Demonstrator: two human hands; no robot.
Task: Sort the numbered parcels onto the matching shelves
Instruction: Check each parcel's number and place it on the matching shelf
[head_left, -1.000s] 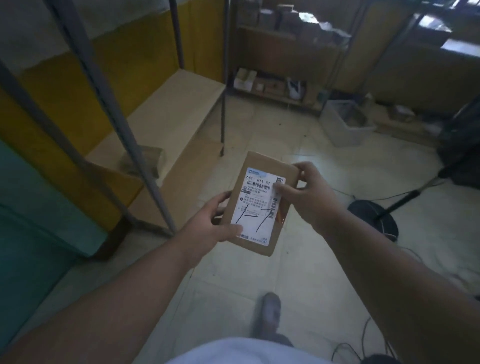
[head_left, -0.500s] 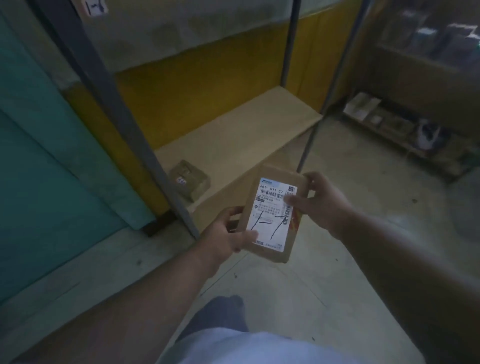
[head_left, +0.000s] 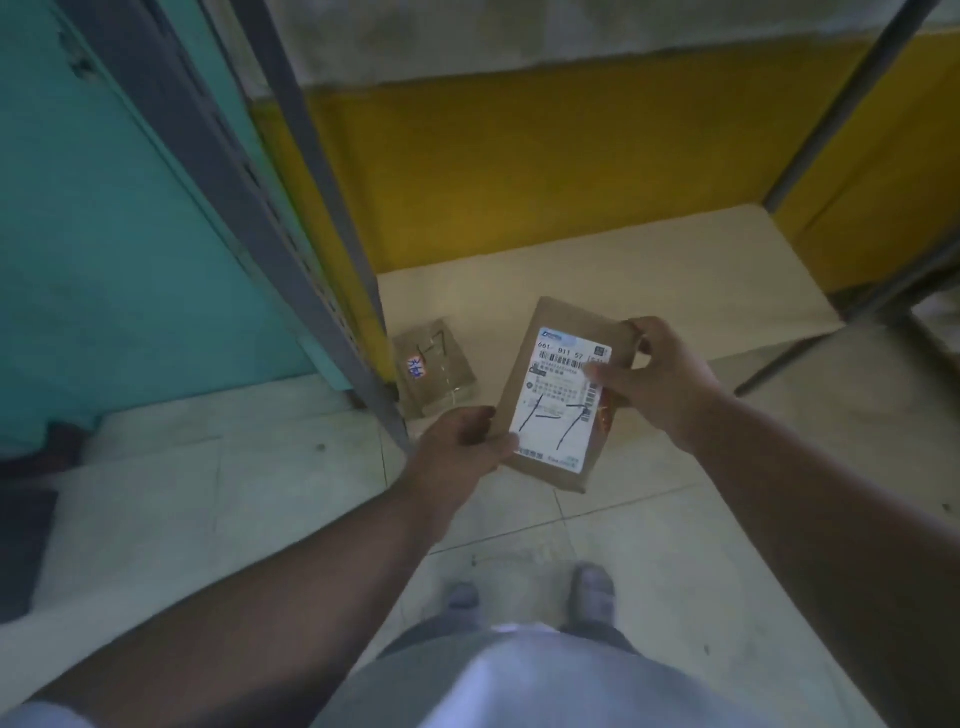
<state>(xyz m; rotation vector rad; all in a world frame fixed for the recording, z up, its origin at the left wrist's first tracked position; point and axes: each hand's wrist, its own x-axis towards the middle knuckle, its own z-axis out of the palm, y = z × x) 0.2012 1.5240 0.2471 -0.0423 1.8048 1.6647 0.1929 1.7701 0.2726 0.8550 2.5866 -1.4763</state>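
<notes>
1. The fine print on the parcel (head_left: 563, 395) label is too small to read; only the handwritten "1-7" is clear.
2. The left hand (head_left: 457, 447) covers the parcel's near left corner; the right hand (head_left: 654, 379) hides its far right edge.
3. The second parcel (head_left: 434, 371) on the shelf (head_left: 649, 270) is blurred, its near left corner hidden behind the grey post (head_left: 291, 218).
4. The shelf's right end is cut off by the picture's edge.

parcel (head_left: 566, 358) in both hands showing matt brown paper, white label | smaller parcel (head_left: 435, 375) beyond left hand (head_left: 457, 447) glinting under glossy tape | shelf board (head_left: 623, 280) looking pale, matt
</notes>
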